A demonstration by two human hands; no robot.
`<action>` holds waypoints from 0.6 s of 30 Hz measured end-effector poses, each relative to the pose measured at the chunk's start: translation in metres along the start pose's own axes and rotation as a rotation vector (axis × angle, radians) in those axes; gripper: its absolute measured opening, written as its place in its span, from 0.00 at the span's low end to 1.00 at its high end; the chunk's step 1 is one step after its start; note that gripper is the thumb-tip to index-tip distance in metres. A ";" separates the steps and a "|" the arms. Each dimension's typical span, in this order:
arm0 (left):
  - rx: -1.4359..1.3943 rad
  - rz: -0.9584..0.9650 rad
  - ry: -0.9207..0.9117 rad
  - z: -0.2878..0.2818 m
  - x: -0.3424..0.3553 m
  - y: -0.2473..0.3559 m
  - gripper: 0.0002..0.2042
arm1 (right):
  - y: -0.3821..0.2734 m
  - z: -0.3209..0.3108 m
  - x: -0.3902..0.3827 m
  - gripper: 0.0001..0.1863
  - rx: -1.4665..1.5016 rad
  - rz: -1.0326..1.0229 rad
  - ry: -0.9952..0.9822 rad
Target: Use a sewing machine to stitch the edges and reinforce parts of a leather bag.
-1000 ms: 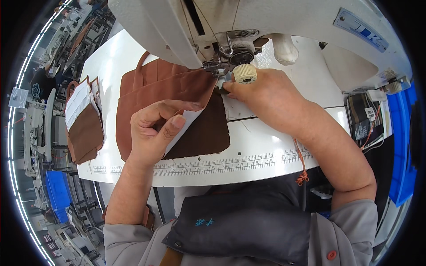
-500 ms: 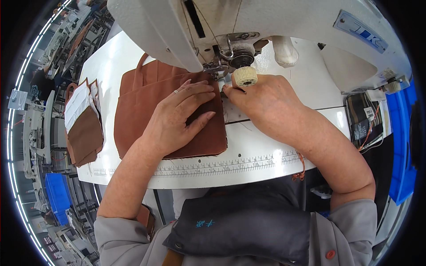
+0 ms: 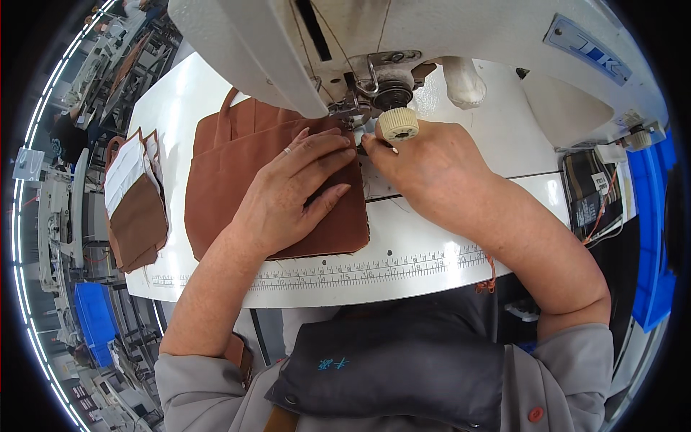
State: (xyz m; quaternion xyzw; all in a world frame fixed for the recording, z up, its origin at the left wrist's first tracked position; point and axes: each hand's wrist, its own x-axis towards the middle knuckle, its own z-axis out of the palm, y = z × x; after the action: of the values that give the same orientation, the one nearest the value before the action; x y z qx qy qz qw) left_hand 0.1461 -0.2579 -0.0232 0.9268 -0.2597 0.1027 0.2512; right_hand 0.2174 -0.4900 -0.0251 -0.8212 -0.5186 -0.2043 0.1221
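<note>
A reddish-brown bag piece (image 3: 223, 187) with a handle loop and a pocket seam lies flat on the white sewing table. Its right edge runs up to the presser foot (image 3: 350, 110) of the sewing machine. My left hand (image 3: 291, 183), a ring on one finger, rests on top of it with fingers stretched and thumb apart. Just right of the foot, my right hand (image 3: 439, 158) is closed, thumb and finger curled beside the piece's edge. The cream tension knob (image 3: 399, 124) hides part of those fingers, and what they hold cannot be made out.
The machine head (image 3: 245, 50) overhangs the work. More cut brown and white pieces (image 3: 137, 201) lie at the table's left. A printed ruler (image 3: 345, 271) follows the near edge. Blue bins (image 3: 651, 237) stand at the right; dark folded fabric (image 3: 592, 189) lies near them.
The bag piece has shifted very slightly toward me. Both hands keep nearly the same places and poses.
</note>
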 end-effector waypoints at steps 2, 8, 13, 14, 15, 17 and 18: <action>0.017 0.009 -0.017 -0.001 0.001 -0.001 0.17 | -0.003 -0.001 0.000 0.05 -0.039 -0.030 -0.004; 0.051 0.026 -0.044 0.001 0.000 -0.003 0.17 | -0.008 -0.003 -0.001 0.04 -0.092 -0.017 -0.008; 0.082 0.016 -0.043 0.003 -0.002 -0.002 0.16 | -0.009 -0.002 -0.002 0.04 -0.135 -0.009 -0.014; 0.083 0.019 -0.038 0.003 -0.002 -0.002 0.16 | -0.010 -0.001 -0.002 0.04 -0.155 -0.005 -0.029; 0.082 0.016 -0.039 0.003 -0.002 -0.002 0.16 | -0.009 -0.001 -0.002 0.04 -0.153 -0.006 -0.016; 0.088 0.022 -0.032 0.003 -0.002 -0.001 0.15 | -0.009 0.001 -0.003 0.04 -0.120 0.000 0.000; 0.091 0.016 -0.037 0.003 -0.002 -0.001 0.15 | -0.009 0.001 -0.003 0.04 -0.120 -0.005 0.013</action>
State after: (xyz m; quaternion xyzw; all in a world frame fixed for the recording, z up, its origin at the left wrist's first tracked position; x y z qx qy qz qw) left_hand 0.1453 -0.2579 -0.0267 0.9369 -0.2668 0.0991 0.2032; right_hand 0.2088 -0.4882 -0.0280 -0.8246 -0.5065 -0.2405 0.0754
